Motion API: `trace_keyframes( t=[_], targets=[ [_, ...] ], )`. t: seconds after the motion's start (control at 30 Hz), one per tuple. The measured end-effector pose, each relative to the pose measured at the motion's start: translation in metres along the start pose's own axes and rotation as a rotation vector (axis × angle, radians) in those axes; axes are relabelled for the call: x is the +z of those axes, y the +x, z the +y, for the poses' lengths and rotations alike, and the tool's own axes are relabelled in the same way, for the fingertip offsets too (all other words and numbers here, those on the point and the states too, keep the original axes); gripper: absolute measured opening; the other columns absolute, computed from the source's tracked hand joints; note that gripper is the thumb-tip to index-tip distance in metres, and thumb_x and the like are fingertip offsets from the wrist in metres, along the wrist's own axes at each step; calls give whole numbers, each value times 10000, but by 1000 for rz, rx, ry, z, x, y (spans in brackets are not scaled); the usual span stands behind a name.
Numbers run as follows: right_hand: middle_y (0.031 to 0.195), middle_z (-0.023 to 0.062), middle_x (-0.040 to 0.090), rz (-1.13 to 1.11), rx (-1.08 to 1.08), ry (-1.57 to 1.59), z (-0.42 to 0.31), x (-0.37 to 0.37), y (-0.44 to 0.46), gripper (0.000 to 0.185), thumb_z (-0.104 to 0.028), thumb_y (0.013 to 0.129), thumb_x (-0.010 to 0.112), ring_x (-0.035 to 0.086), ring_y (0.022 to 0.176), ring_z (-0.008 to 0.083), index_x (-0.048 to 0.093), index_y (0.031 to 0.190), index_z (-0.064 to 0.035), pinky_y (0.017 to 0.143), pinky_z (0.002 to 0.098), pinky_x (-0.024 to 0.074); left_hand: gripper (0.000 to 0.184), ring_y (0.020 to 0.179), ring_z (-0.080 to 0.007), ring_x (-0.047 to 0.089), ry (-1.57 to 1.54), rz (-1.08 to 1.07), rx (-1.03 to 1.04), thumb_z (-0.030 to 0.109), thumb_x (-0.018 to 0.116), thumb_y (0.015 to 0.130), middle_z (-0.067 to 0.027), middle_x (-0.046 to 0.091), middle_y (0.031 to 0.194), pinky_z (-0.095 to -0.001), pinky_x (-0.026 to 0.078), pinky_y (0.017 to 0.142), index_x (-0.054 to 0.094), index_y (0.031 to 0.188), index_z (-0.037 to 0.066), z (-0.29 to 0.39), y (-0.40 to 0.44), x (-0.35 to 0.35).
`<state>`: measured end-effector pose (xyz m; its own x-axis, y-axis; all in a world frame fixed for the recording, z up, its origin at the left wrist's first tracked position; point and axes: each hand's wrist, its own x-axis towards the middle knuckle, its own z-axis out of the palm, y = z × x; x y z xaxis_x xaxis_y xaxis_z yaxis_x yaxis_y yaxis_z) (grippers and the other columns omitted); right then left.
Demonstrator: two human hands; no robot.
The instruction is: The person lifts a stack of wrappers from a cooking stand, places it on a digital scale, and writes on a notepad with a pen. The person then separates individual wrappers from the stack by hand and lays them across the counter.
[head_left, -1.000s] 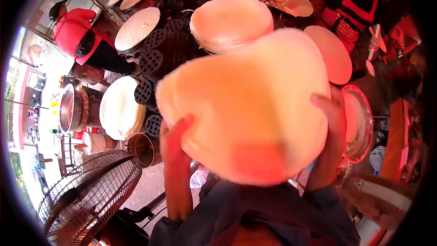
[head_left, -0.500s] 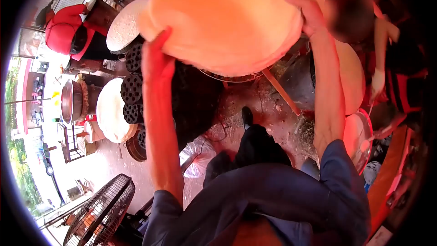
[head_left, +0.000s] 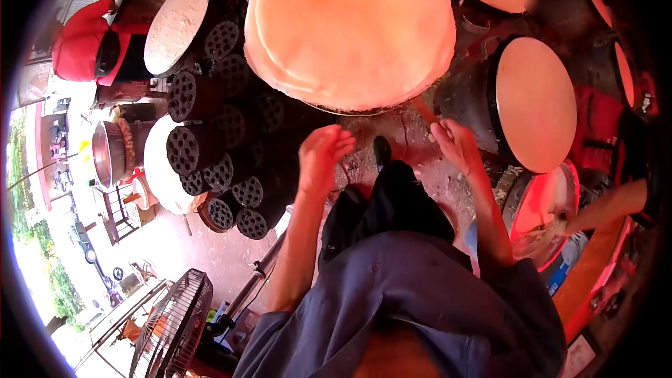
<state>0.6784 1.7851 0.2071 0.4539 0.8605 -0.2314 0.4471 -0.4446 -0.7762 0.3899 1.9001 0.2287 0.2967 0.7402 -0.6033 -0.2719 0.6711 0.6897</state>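
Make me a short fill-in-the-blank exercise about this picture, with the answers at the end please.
1. Clear of the stack of pale rounds, the left hand holds ____.
2. Of the two hands, the ____ one is nearer the fan.
3. The black cylinders have round ____ in their ends.

Missing words: nothing; left; holes.

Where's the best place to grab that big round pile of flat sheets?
Probably its left and right edges, coming from the wearer's side: left hand on one edge, right hand on the other. The pile is wide, flat and round, and its near rim faces both hands.
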Motion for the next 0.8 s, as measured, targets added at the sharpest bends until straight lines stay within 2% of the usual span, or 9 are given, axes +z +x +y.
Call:
trace_keyframes(
  t=[0.17,0.2,0.23,0.3,0.4,0.5,0.53,0.73,0.8],
  targets=[
    [741,199,641,-14,56,3,-41,-16,-20,245,-230,899,654,636,659,286,657,956,8,618,392,479,377,1178,-404,580,-181,-304,-26,207,537,964,-275,601,1228,-473,473,1019,546,1229,-61,-15,13,20],
    [755,215,639,-20,53,-82,-66,-28,-25,203,-184,882,668,632,672,349,651,946,8,623,413,478,394,1215,-417,554,-232,-331,-45,217,528,966,-287,582,1260,-489,448,1050,538,1240,-66,-16,14,22],
    [761,224,633,-5,11,-136,-83,-36,-29,195,-179,881,663,622,686,374,646,935,7,624,425,474,463,1286,-449,480,-337,-396,-74,270,514,961,-311,526,1328,-527,371,1110,518,1262,-82,-20,19,15],
    [772,241,621,34,-83,-241,-109,-49,-34,179,-171,880,654,604,714,423,637,912,4,628,447,468,560,1313,-472,440,-368,-418,-101,342,505,963,-332,475,1371,-550,331,1132,469,1306,-99,-13,12,18],
    [784,254,603,1,-70,-321,-129,-61,-35,173,-158,876,643,578,758,457,609,878,11,642,482,453,732,1379,-441,357,-517,-502,-93,481,541,948,-286,396,1451,-549,271,1166,360,1390,-75,-5,9,31],
    [791,256,606,-24,-42,-309,-124,-63,-28,173,-164,873,648,584,765,452,620,903,4,651,476,459,940,1436,-408,256,-767,-503,43,620,571,890,-240,283,1530,-547,201,1195,262,1452,-66,-2,23,44],
    [796,257,607,-33,-29,-297,-119,-62,-27,175,-168,872,651,588,768,449,629,919,-1,655,472,463,1182,1465,-398,169,-715,-397,74,675,698,759,-213,199,1569,-561,133,1211,151,1485,-80,1,25,51],
    [835,234,674,-44,-32,-181,-31,-25,-11,350,-295,909,667,666,758,349,664,1034,32,700,409,521,1175,1433,-368,253,-805,-238,67,700,711,731,-172,270,1535,-551,172,1202,217,1469,-69,7,37,52],
    [929,238,685,4,205,336,-31,-20,8,489,-411,929,628,670,791,337,645,1082,54,735,415,534,1165,1420,-363,277,-797,-211,59,713,713,720,-158,309,1510,-567,196,1188,240,1471,-42,11,37,55]
  ],
)
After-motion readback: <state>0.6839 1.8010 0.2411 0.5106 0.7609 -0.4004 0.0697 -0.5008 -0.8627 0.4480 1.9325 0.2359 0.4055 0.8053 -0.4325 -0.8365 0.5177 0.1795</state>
